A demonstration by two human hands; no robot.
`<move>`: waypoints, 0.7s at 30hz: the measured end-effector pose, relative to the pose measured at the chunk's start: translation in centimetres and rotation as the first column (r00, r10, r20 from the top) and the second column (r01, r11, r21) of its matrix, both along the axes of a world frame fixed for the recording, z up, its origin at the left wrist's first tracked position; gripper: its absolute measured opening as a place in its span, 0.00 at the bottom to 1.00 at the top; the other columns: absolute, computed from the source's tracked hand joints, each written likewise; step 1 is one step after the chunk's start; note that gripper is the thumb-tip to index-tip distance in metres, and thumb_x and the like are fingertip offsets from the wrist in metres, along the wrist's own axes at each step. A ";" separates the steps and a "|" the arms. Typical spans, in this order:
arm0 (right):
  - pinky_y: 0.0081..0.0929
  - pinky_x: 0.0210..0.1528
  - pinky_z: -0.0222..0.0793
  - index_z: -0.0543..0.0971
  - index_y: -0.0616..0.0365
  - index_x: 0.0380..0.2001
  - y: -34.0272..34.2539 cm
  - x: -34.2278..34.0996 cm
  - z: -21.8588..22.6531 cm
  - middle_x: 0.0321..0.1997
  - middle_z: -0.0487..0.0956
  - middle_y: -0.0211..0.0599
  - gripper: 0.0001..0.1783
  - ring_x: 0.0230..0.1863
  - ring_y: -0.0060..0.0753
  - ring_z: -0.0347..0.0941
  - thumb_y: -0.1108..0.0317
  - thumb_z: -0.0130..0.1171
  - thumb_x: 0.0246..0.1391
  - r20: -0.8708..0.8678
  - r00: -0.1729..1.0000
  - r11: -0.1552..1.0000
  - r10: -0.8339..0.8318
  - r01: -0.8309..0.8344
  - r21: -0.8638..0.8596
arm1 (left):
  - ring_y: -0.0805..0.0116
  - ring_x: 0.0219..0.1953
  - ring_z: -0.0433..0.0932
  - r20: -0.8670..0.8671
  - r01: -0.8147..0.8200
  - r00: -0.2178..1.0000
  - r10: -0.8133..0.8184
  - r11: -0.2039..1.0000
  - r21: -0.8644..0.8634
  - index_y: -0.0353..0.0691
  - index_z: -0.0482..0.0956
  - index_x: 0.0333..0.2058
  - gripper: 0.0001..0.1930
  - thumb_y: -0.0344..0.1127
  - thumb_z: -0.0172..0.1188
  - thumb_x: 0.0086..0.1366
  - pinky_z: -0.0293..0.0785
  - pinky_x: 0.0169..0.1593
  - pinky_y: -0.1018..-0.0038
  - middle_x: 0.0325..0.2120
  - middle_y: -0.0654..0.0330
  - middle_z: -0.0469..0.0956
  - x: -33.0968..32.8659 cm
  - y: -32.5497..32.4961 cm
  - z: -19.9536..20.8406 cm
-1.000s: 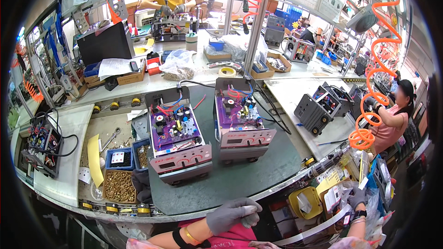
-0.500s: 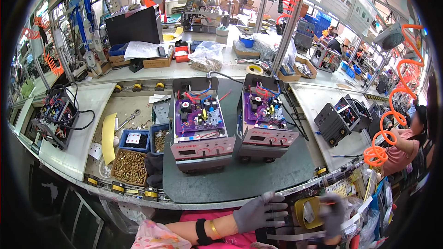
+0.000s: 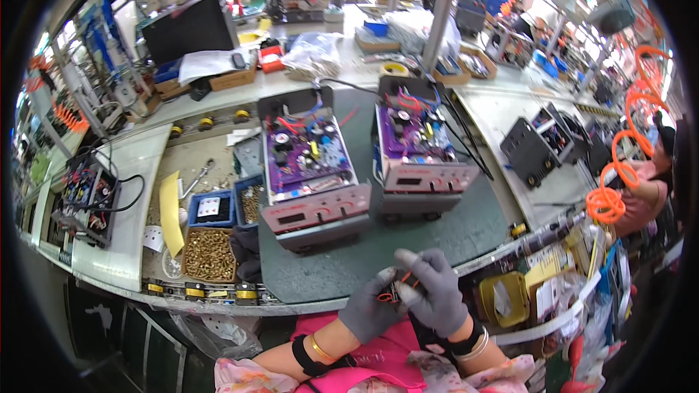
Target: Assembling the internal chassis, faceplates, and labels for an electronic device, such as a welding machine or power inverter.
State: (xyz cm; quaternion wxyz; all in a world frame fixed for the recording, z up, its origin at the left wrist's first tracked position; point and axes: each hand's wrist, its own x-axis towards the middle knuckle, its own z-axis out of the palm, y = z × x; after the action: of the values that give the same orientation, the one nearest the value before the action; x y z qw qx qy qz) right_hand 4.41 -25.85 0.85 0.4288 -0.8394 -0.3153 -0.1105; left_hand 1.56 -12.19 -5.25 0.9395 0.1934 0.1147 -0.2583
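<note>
In front of the bench's near edge my two grey-gloved hands meet. My left hand has its fingers closed on a small orange-and-black piece, too small to name. My right hand pinches at the same piece from the other side, its fingers curled over it. Beyond them, on a dark green mat, stand two open machine housings with purple circuit boards: the left housing and the right housing. Both have light front panels with knobs, and loose red and blue wires at the back.
Left of the mat are a box of brass fittings, blue bins, a wrench and a yellow sheet. A yellow bin hangs at the right front. More open housings sit at both sides. A co-worker is at the right.
My right hand has come left from beside the yellow bin to meet my left hand. The left has closed from spread fingers onto the small piece. The view has tilted down.
</note>
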 end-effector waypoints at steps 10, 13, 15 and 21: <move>0.30 0.33 0.72 0.72 0.60 0.47 -1.9 1.7 -0.7 0.33 0.76 0.42 0.23 0.31 0.40 0.76 0.78 0.60 0.43 -0.131 0.991 0.999 0.031 -0.036 -0.035 | 0.81 0.17 0.62 0.183 -0.052 0.980 -0.075 0.796 0.603 0.39 0.71 0.39 0.13 0.43 0.49 0.67 0.57 0.17 0.85 0.21 0.65 0.69 1.4 0.0 2.2; 0.28 0.31 0.72 0.73 0.59 0.45 -2.2 1.8 -1.1 0.33 0.76 0.40 0.22 0.30 0.37 0.75 0.78 0.61 0.44 -0.138 0.990 0.998 0.011 -0.021 -0.067 | 0.80 0.18 0.63 0.124 0.011 0.990 -0.071 0.903 0.430 0.38 0.71 0.38 0.13 0.43 0.50 0.66 0.58 0.17 0.86 0.23 0.64 0.69 1.6 0.5 1.6; 0.24 0.30 0.71 0.74 0.59 0.44 -2.6 1.9 -0.9 0.33 0.75 0.38 0.20 0.28 0.31 0.74 0.76 0.62 0.44 -0.141 0.986 0.995 -0.090 0.096 0.038 | 0.79 0.19 0.63 0.108 0.034 0.991 -0.076 0.935 0.352 0.37 0.70 0.38 0.11 0.40 0.50 0.65 0.59 0.17 0.86 0.24 0.62 0.69 1.8 0.5 1.4; 0.20 0.29 0.70 0.77 0.59 0.38 -4.4 6.6 -0.1 0.36 0.74 0.37 0.15 0.27 0.26 0.73 0.77 0.63 0.43 0.156 0.896 0.904 -0.415 0.387 0.182 | 0.74 0.24 0.66 -0.145 0.068 0.988 -0.055 0.993 0.091 0.35 0.71 0.41 0.10 0.34 0.50 0.63 0.64 0.22 0.84 0.30 0.60 0.71 2.2 1.0 -1.4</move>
State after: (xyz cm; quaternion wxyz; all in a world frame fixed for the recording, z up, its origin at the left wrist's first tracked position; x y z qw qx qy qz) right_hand 10.97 -30.28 0.70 0.4248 -0.8381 -0.1657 -0.2995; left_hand 3.76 -11.16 -6.67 0.9102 0.2229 0.1876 -0.2945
